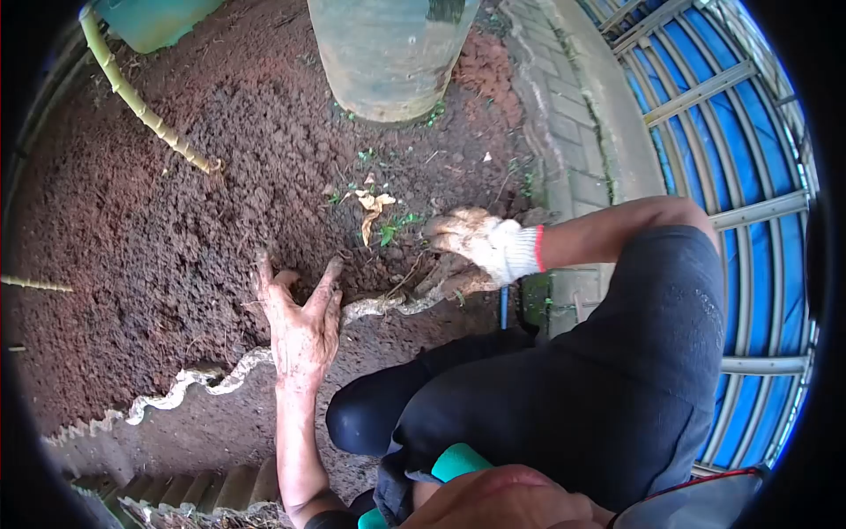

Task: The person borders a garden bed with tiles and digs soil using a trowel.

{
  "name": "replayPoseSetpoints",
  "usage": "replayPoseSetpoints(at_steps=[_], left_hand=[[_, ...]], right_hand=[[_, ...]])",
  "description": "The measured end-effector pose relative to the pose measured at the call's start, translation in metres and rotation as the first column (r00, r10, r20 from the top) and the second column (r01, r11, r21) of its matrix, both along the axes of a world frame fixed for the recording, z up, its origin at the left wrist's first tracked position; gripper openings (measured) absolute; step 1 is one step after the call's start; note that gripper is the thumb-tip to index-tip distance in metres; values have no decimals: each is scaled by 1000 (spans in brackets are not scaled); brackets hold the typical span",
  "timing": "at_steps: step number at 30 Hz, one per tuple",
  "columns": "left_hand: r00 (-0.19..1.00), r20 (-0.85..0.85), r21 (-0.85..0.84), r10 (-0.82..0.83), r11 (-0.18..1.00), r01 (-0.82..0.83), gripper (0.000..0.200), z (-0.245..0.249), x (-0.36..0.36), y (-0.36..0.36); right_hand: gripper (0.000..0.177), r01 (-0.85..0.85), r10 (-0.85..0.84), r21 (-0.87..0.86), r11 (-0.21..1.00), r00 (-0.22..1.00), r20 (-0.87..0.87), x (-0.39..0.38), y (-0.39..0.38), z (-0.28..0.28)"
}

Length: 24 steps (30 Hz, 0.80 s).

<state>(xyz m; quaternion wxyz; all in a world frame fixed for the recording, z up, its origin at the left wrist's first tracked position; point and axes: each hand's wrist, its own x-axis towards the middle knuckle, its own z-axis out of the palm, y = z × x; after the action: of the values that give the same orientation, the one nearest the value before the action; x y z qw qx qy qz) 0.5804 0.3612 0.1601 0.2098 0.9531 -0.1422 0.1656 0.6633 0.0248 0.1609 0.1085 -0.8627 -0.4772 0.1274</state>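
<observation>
My left hand (300, 317) is bare and dirty, with fingers spread and pressed into the reddish-brown soil (159, 212) of a raised bed. It rests right above the wavy bed edging (211, 379). My right hand (480, 242) wears a soiled white glove with a red cuff. It lies on the soil further right, fingers loosely curled near small green weeds (392, 227) and dry yellow leaf scraps (374, 207). Whether it grips anything is unclear. My dark-trousered knees are bent below.
A large pale pot or trunk base (388, 53) stands in the soil at the top. A bamboo stick (141, 101) leans at upper left beside a teal container (154, 18). Brick paving (573, 150) and a blue roof with metal rails (705, 115) lie right.
</observation>
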Motion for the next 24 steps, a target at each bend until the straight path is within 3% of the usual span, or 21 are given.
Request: replayPoseSetpoints(at_steps=[3,5,7,10,13,15,18,20,22,23,24], left_hand=[[990,82,-83,112,991,-106,39,-9,2,2],[987,90,-39,133,991,-130,40,-18,1,4],[981,79,24,175,984,-177,45,-4,5,-1],[973,-179,-145,149,974,-176,49,-7,7,-3],[986,-100,49,132,991,-127,36,1,12,-3],[981,-155,-125,120,982,-140,30,6,4,-4],[957,-205,-187,207,951,-246,73,16,-33,-10],[815,-476,-343,330,784,-518,72,33,-77,-19],[604,-705,-405,370,489,-773,69,49,-114,-37],[590,-685,-283,427,591,-756,63,3,-148,-24],[610,-747,-621,265,48,-782,54,-43,-190,-12]], right_hand=[[77,6,-4,-31,999,998,66,1,5,12],[77,45,-50,-154,987,998,-28,4,9,15],[78,62,-61,-234,970,998,8,1,12,25],[78,108,-106,-365,925,994,26,0,17,35],[77,171,-158,-353,920,985,67,-5,19,39],[78,208,-195,-381,901,978,75,-8,18,45],[86,213,-222,-432,877,975,29,-13,17,46],[86,266,-296,-449,853,955,4,-20,26,61],[84,381,-394,-413,827,917,57,-19,21,73],[84,413,-427,-412,812,902,62,-21,25,73],[84,433,-455,-419,798,889,53,-30,31,68]])
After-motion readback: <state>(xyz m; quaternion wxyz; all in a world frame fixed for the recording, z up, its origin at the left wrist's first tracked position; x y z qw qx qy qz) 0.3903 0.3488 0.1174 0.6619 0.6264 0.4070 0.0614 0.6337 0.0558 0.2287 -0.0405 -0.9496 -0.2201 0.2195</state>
